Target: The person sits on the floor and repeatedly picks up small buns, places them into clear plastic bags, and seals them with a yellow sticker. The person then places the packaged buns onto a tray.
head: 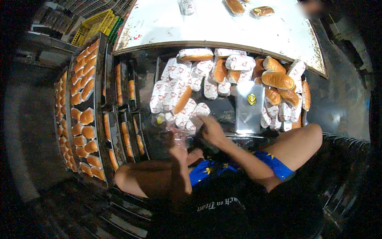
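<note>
My left hand (179,151) is closed around a clear plastic bag (179,136), blurred by motion. A yellow sticker (160,119) shows on clear plastic just beyond it. My right hand (213,131) has its fingers curled at the near end of a paper-wrapped bread roll (202,110); whether it grips the roll is unclear. More rolls in printed white paper (171,92) are heaped in front of both hands, and one shows its brown crust (182,100). To the right of my right hand lies a flat stack of clear bags (249,116) with a round yellow label (251,99).
More rolls (277,80) are piled at the right. Behind stands a white table (209,28) with a few bagged rolls (262,11). Racked metal trays of bread (86,119) stand close at my left, with yellow crates (92,27) beyond. Something blurred (313,9) is at the table's far right.
</note>
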A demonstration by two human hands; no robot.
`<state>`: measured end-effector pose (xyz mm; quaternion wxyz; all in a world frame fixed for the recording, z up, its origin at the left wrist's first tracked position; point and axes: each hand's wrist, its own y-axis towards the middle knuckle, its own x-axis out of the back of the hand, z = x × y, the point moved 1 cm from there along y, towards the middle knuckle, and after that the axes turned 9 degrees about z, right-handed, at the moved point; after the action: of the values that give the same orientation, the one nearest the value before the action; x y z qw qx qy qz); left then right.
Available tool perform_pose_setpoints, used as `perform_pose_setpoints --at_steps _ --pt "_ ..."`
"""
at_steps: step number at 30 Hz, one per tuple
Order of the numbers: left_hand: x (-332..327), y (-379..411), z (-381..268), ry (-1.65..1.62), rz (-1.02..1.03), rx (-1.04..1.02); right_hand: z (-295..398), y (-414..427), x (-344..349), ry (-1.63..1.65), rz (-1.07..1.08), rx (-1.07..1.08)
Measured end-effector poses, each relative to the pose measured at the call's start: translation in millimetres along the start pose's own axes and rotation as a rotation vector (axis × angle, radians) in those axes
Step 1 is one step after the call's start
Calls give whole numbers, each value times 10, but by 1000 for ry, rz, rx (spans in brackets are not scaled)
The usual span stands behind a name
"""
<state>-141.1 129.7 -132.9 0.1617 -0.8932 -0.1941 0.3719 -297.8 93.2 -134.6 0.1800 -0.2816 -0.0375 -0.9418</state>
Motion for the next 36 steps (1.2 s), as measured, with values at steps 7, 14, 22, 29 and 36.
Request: perform_pose_setpoints --at_steps 7,14,22,29,36 --pt "-154 -46 -506 -120 89 -272 -970 326 -87 209 -114 -159" --pt "-438 -63 -62 -296 322 -274 351 -338 683 183 127 -66" --pt "-919 -437 270 28 257 192 720 -334 830 435 -68 -326" --pt "-828 -397 427 87 215 347 407 -588 847 222 -12 -4" --pt "-1119 -548 1736 1657 973 -487 514 369 2197 -71 -503 -74"
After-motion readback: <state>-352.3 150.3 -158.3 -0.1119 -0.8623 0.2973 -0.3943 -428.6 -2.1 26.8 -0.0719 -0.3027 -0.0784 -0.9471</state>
